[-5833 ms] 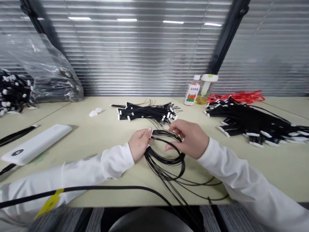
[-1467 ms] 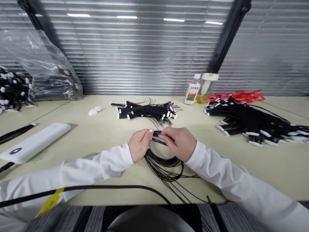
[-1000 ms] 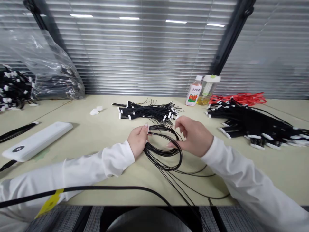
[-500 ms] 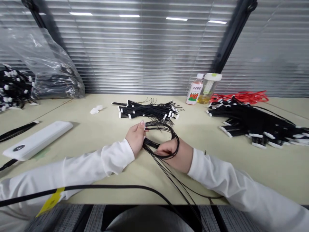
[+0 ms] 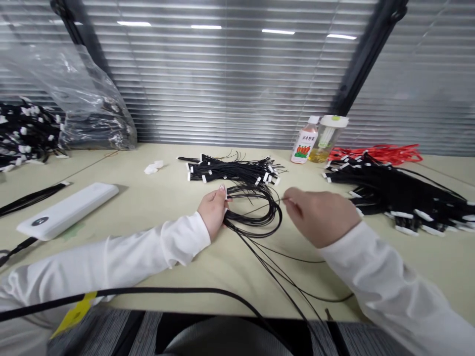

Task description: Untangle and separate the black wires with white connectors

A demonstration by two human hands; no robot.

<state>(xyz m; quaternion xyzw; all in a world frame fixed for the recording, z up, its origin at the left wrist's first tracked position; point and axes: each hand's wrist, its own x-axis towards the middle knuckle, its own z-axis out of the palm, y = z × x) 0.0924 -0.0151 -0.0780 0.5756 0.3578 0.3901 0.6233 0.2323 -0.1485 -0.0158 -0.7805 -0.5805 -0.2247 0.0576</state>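
Observation:
My left hand (image 5: 213, 208) is closed on a looped bundle of thin black wires (image 5: 272, 220), pinching it where white connector ends show by the thumb. The loops stand out to the right of the fingers, and loose tails trail down over the table's front edge. To the right of the loops, my right hand (image 5: 315, 212) pinches a single thin dark wire, which stretches back through the loops toward the left hand. Just behind the loops lies a pile of black wire harnesses (image 5: 233, 169) with white connectors.
A white power bank (image 5: 70, 210) lies at left, near a clear plastic bag (image 5: 100, 118) and heaped harnesses (image 5: 27, 131). A bottle (image 5: 304, 142) and a lidded cup (image 5: 328, 138) stand behind black harnesses (image 5: 401, 190) and red strips (image 5: 378, 153). A thick black cable (image 5: 166, 290) crosses in front.
My right hand has moved out of the loops to the right, drawing a thin wire with it. My left hand keeps its hold on the bundle. The view has shifted slightly.

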